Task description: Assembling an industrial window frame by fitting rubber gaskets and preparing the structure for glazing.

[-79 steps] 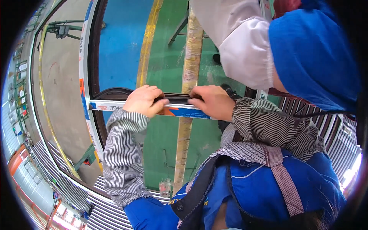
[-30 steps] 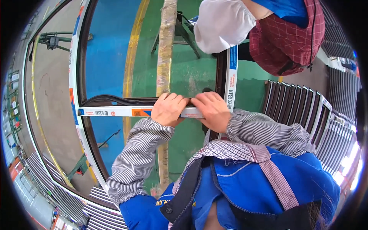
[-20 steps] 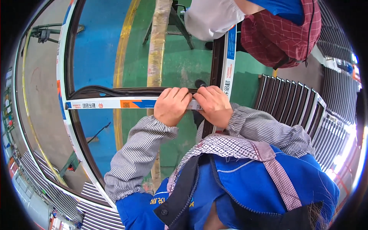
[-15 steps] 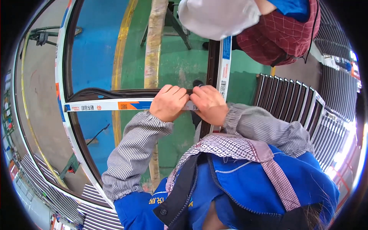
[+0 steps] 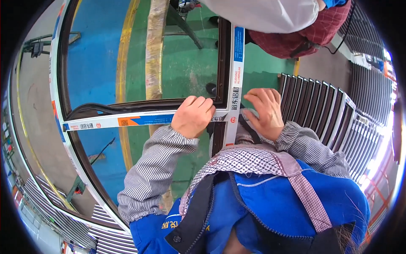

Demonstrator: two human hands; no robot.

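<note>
Both hands (image 5: 193,116) on frame crossbar (image 5: 127,120)

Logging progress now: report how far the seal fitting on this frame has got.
Looks done: black seal strip lies along the crossbar. In hand: left hand presses the crossbar near the corner joint; right hand is beside the upright bar. Left: the strip's left end looks raised, not seated.

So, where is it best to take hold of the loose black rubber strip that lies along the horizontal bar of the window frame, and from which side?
Probably where the black rubber gasket strip bows up out of the white-filmed horizontal frame bar, left of the left hand. There it stands clear of its groove, so a pinch grip from above fits; nearer the hand it lies seated against the bar.
</note>
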